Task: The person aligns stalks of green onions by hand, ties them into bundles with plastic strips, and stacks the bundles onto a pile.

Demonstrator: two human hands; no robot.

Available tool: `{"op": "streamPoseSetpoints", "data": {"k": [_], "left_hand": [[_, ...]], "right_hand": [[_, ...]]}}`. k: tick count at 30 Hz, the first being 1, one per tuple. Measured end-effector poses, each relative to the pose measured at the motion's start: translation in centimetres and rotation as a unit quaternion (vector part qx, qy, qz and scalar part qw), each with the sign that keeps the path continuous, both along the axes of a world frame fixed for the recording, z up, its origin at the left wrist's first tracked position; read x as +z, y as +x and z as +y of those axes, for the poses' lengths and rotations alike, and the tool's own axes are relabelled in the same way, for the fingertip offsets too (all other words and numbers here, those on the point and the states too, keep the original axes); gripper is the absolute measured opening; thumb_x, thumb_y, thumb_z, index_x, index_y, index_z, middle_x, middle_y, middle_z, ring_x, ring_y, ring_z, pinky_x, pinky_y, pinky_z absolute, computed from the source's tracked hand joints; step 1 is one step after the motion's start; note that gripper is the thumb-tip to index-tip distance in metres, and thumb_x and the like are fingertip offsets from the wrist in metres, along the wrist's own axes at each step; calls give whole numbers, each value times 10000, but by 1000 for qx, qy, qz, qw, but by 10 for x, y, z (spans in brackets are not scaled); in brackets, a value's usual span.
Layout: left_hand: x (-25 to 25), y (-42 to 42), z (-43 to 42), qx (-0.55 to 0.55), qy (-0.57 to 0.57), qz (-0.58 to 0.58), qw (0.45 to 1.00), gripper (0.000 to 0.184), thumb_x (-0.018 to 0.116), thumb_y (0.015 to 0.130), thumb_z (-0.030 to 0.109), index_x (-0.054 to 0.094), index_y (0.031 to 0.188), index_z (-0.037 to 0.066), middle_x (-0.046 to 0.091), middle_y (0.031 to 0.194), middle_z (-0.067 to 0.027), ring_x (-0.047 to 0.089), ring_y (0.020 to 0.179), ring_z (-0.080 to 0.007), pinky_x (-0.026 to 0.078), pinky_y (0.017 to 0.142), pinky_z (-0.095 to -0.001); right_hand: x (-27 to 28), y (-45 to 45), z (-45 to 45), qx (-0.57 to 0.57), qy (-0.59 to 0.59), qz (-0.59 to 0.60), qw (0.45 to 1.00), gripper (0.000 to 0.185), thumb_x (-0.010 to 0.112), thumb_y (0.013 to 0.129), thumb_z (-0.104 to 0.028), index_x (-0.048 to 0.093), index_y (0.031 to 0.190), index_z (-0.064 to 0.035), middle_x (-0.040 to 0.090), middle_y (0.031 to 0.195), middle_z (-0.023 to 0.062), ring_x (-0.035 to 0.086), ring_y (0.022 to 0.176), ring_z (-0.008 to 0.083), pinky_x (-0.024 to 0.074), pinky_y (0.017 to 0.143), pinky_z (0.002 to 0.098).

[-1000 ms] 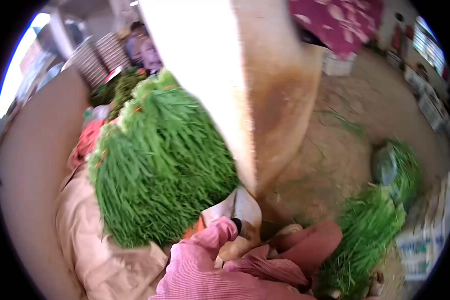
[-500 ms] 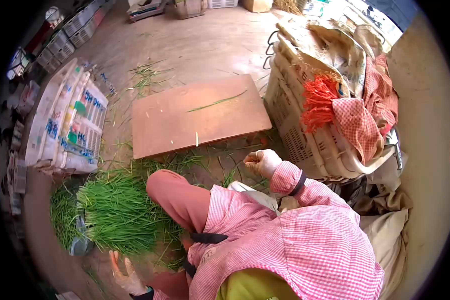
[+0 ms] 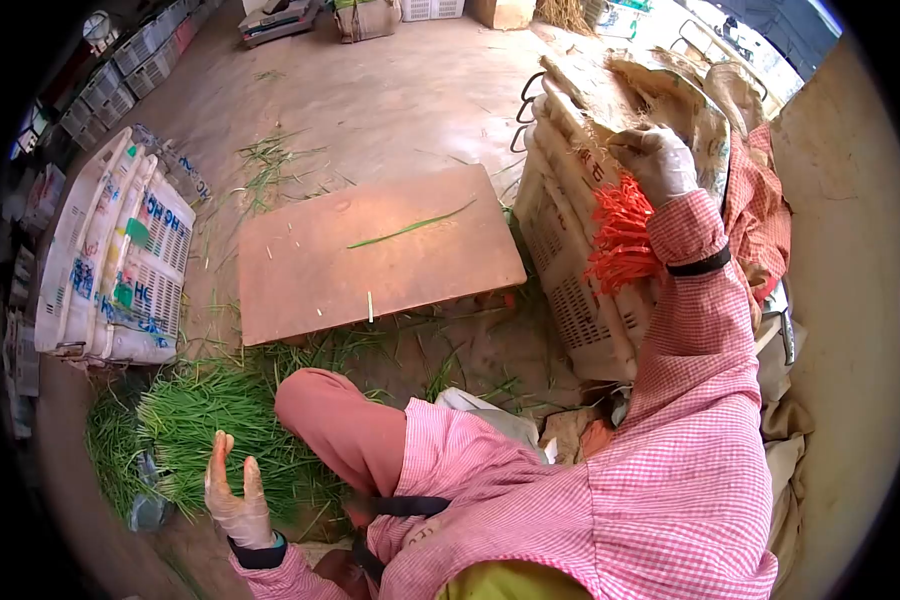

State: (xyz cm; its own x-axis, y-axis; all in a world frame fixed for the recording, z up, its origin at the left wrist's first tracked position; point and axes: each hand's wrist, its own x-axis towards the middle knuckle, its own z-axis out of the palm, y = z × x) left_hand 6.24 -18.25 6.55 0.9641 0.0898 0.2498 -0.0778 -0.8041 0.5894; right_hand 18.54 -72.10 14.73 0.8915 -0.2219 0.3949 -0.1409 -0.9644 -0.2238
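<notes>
My left hand (image 3: 240, 500), in a thin pale glove, is raised with thumb and fingers apart and nothing in it. It is beside a big heap of long green stalks, like garlic chives (image 3: 210, 430), on the floor. My right hand (image 3: 662, 165), also gloved, is over the stacked white crates (image 3: 560, 250) at the right. Its fingers are bent together just above a bunch of red strips (image 3: 622, 235) hanging on the crate side. What they pinch, if anything, cannot be made out.
A low brown board (image 3: 370, 270) in front of me bears one green stalk and a few pale bits. More white crates (image 3: 120, 250) stand at the left. Woven sacks (image 3: 690, 95) and a checked cloth (image 3: 760, 220) lie over the right crates, by a wall (image 3: 845, 250).
My right hand has gone from above my lap, up and right to the crates by the red strips. My left hand has risen slightly in front of the green heap. The view has shifted a little.
</notes>
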Motion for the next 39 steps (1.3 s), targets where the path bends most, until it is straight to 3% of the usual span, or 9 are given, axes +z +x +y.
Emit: {"op": "streamPoseSetpoints", "data": {"k": [10, 18, 20, 27, 29, 33, 37, 38, 39], "left_hand": [[-23, -33, 79, 126, -88, 27, 988, 441, 626, 759, 101, 500, 1174, 19, 583, 1046, -142, 544, 976, -199, 398, 868, -311], [-110, -46, 166, 211, -145, 71, 964, 434, 658, 727, 91, 533, 1142, 75, 619, 975, -98, 575, 902, -199, 422, 841, -311], [-135, -62, 192, 222, -91, 116, 964, 445, 670, 725, 191, 534, 1135, 85, 628, 962, -96, 585, 901, -204, 431, 826, -307], [-162, -112, 288, 345, -293, 316, 834, 527, 659, 764, 208, 449, 1225, 62, 591, 1041, -62, 549, 959, -181, 426, 844, -298], [-182, -116, 326, 354, -335, 301, 820, 534, 660, 766, 200, 441, 1228, 48, 597, 1016, -51, 548, 949, -162, 426, 842, -292], [-225, -108, 386, 419, -348, 260, 797, 470, 621, 762, -9, 434, 1193, -15, 603, 919, -93, 584, 828, -149, 488, 761, -250], [-266, -77, 420, 504, -660, -50, 554, 558, 621, 759, -15, 340, 1239, -57, 522, 1109, -192, 555, 968, -208, 478, 846, -284], [-284, -71, 428, 469, -705, -122, 518, 603, 473, 823, -72, 156, 1331, 2, 155, 1384, -200, 360, 1176, -384, 395, 960, -401], [-284, -64, 434, 469, -724, -186, 470, 613, 443, 832, -80, 128, 1347, 28, 148, 1383, -205, 341, 1180, -402, 397, 953, -421]], "right_hand": [[-77, 84, 25, -44, -132, 163, 977, 152, 591, 795, -115, 632, 916, -32, 612, 844, 121, 595, 776, 193, 475, 695, 306], [-174, 175, 209, 258, 45, 136, 955, 207, 567, 821, -166, 607, 962, -19, 629, 877, 137, 610, 800, 202, 481, 718, 311], [-198, 188, 280, 296, -52, 158, 941, 231, 582, 801, -288, 633, 917, -95, 620, 837, 129, 615, 769, 230, 466, 655, 327], [-322, 242, 393, 407, -122, 214, 879, 234, 548, 806, -318, 619, 889, -112, 617, 897, 128, 583, 847, 306, 464, 719, 382], [-289, 242, 429, 293, -145, 389, 862, 275, 575, 786, -318, 610, 979, -124, 597, 983, 149, 568, 908, 306, 456, 751, 378], [-263, 234, 522, 415, -223, 111, 875, 386, 612, 767, -294, 559, 1099, -104, 566, 1059, 173, 546, 969, 311, 443, 809, 376], [-267, 202, 684, 548, 198, 261, 769, 419, 656, 748, -140, 528, 1140, -61, 582, 1067, 114, 558, 950, 212, 442, 838, 321], [-288, 188, 722, 547, 281, 327, 717, 391, 653, 749, -110, 541, 1121, -64, 586, 1059, 101, 554, 937, 188, 443, 828, 301], [-307, 169, 758, 537, 359, 391, 655, 365, 650, 749, -81, 555, 1102, -67, 589, 1051, 87, 551, 925, 164, 444, 819, 281]]}}
